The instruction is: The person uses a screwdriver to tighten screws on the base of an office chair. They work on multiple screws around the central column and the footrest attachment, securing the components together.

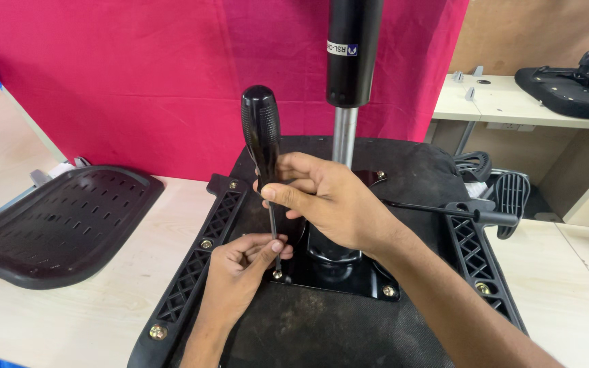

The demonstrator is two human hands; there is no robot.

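The right hand [328, 204] is clenching the black handle of an upright screwdriver [262, 136], while the left hand [240, 269] is pinching its thin shaft low down, guiding the tip onto a screw [277, 274] at the near left corner of the black mounting plate [349, 276] on the upturned chair seat [322, 327]. The tip could be slipping off the screw head (the shaft is looking slightly tilted), jabbing the left fingers [270, 249] or chewing the head. The seat is lying on the pale surface [69, 320], beside a black backrest shell [63, 221] at left.
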